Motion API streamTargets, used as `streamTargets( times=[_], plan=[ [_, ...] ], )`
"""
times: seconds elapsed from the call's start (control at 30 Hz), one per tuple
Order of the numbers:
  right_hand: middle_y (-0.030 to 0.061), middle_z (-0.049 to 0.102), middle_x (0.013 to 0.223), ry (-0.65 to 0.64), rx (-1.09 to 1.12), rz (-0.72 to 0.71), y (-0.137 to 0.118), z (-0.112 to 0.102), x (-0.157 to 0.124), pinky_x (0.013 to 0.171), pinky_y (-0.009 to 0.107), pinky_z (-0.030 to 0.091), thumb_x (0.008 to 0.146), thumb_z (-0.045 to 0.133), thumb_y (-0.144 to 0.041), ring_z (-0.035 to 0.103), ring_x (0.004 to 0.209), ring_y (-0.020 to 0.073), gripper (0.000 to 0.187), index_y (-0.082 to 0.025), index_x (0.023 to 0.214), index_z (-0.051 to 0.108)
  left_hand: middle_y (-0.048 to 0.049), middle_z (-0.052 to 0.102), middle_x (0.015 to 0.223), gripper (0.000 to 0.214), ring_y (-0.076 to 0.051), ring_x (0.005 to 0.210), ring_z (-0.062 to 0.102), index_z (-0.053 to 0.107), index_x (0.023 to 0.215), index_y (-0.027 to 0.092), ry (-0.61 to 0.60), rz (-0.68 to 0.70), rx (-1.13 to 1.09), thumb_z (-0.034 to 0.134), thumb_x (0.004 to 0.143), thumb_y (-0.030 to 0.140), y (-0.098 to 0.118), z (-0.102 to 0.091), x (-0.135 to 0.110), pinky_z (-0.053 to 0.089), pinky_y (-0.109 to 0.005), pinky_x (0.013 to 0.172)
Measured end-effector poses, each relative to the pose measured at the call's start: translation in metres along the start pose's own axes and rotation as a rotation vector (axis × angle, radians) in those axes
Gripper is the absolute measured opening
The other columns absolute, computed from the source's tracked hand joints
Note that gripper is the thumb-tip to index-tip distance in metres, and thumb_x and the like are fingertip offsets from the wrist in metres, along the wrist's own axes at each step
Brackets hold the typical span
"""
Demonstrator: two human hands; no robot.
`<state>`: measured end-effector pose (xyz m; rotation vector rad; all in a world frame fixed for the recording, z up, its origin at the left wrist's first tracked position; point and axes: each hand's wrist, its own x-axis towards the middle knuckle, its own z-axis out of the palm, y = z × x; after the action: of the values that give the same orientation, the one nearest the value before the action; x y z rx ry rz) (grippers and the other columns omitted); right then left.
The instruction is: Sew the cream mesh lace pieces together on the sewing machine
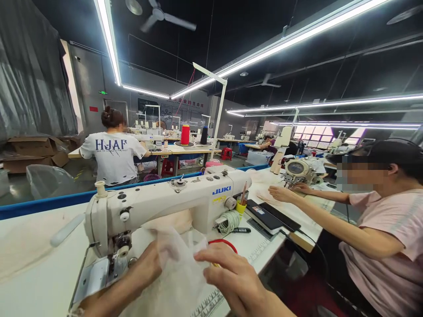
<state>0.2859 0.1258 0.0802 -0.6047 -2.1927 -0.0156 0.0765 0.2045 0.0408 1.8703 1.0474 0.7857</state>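
A sheer white fabric hangs in raised folds in front of me, beside the white sewing machine. My left hand reaches past the needle area and goes behind this fabric; its fingers are hidden by the cloth. To the right is my right hand, back upward, with its fingers stretched and apart. Its foremost fingertip meets the fabric's right edge. Partly behind that hand lies a red curved thing, whose kind I cannot make out. More pale cloth is bunched under the machine's arm.
Right of the machine are a coil of pale cord, a yellow cup with pencils, a black marker and a dark notebook. A co-worker sits at another machine close by. Ruler markings run along the table's front edge.
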Motion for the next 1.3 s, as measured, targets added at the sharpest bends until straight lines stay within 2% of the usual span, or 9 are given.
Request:
streamTargets(
  times=[0.13, 0.27, 0.4, 0.53, 0.63, 0.77, 0.93, 1.1, 1.3],
  plan=[
    [0.0097, 0.064, 0.11, -0.1, -0.051, -0.032, -0.027, -0.006, -0.014, 0.086, 0.034, 0.047, 0.095, 0.036, -0.016, 0.059, 0.101, 0.0194, 0.019, -0.024, 0.103, 0.052, -0.01, 0.068, 0.093, 0.05, -0.023, 0.09, 0.065, 0.058, 0.103, 0.012, -0.187, -0.193, -0.458, 0.026, 0.088, 0.048, 0.028, 0.009, -0.03, 0.049, -0.035, 0.082],
    [0.0089, 0.066, 0.104, -0.189, -0.016, -0.078, -0.045, -0.003, -0.032, 0.083, 0.032, 0.046, 0.097, 0.036, -0.017, 0.058, 0.097, 0.0175, 0.018, -0.021, 0.1, 0.053, -0.0153, 0.066, 0.096, 0.071, -0.026, 0.085, 0.064, 0.052, 0.112, 0.009, -0.216, -0.395, -1.066, 0.044, 0.077, 0.069, 0.043, 0.014, -0.056, 0.049, -0.039, 0.081],
    [0.0082, 0.066, 0.094, -0.316, 0.113, -0.04, -0.065, -0.001, -0.045, 0.083, 0.028, 0.045, 0.098, 0.039, -0.03, 0.059, 0.092, 0.0146, 0.022, -0.017, 0.091, 0.056, -0.0092, 0.065, 0.095, 0.063, -0.023, 0.082, 0.062, 0.054, 0.115, 0.014, -0.218, -0.353, -0.783, 0.07, 0.067, 0.051, 0.05, 0.02, -0.086, 0.048, -0.032, 0.068],
    [0.0063, 0.067, 0.084, -0.21, 0.385, 0.133, -0.08, 0.003, -0.055, 0.076, 0.02, 0.047, 0.093, 0.047, -0.039, 0.062, 0.082, 0.0114, 0.028, -0.016, 0.084, 0.06, -0.0058, 0.068, 0.086, 0.041, -0.018, 0.076, 0.059, 0.062, 0.1, 0.013, -0.194, -0.358, -0.473, 0.071, 0.062, 0.028, 0.06, 0.029, -0.116, 0.044, -0.026, 0.065],
    [0.0044, 0.068, 0.081, -0.184, 0.461, 0.215, -0.083, 0.007, -0.065, 0.072, 0.019, 0.047, 0.092, 0.05, -0.036, 0.063, 0.079, 0.0114, 0.026, -0.017, 0.081, 0.062, -0.0061, 0.069, 0.087, 0.036, -0.021, 0.079, 0.063, 0.061, 0.101, 0.013, -0.162, -0.341, -0.466, 0.062, 0.065, 0.021, 0.066, 0.033, -0.136, 0.045, -0.03, 0.071],
    [0.0027, 0.066, 0.075, -0.115, 0.411, 0.293, -0.08, 0.008, -0.076, 0.064, 0.018, 0.043, 0.094, 0.048, -0.029, 0.06, 0.068, 0.0102, 0.024, -0.016, 0.078, 0.062, -0.0069, 0.063, 0.115, 0.062, -0.027, 0.112, 0.054, 0.053, 0.119, 0.019, -0.22, -0.286, -0.669, 0.056, 0.057, 0.008, 0.066, 0.028, -0.158, 0.038, -0.038, 0.096],
    [0.0035, 0.063, 0.072, -0.085, 0.396, 0.293, -0.079, 0.002, -0.081, 0.062, 0.02, 0.04, 0.094, 0.047, -0.025, 0.057, 0.067, 0.0108, 0.024, -0.015, 0.077, 0.06, -0.0124, 0.051, 0.13, 0.062, -0.031, 0.111, 0.054, 0.038, 0.134, 0.022, -0.235, -0.218, -0.956, 0.059, 0.077, 0.036, 0.056, 0.047, -0.164, 0.039, -0.048, 0.095],
    [0.0018, 0.061, 0.068, -0.096, 0.364, 0.423, -0.074, -0.003, -0.1, 0.059, 0.02, 0.038, 0.095, 0.045, -0.026, 0.055, 0.062, 0.0098, 0.029, -0.015, 0.073, 0.061, -0.0101, 0.069, 0.084, 0.073, -0.014, 0.064, 0.059, 0.039, 0.127, 0.009, 0.041, -0.346, -0.567, 0.069, 0.073, 0.046, 0.036, 0.093, -0.144, 0.044, -0.026, 0.064],
    [0.0011, 0.059, 0.086, -0.126, 0.34, 0.599, -0.056, -0.006, -0.122, 0.058, 0.021, 0.038, 0.078, 0.067, -0.045, 0.049, 0.062, 0.0103, 0.035, -0.018, 0.099, 0.058, -0.0003, 0.059, 0.051, 0.043, -0.01, 0.044, 0.05, 0.059, 0.09, 0.01, -0.135, -0.363, -0.27, 0.053, 0.081, 0.052, 0.046, 0.11, -0.13, 0.034, -0.019, 0.045]
  ],
)
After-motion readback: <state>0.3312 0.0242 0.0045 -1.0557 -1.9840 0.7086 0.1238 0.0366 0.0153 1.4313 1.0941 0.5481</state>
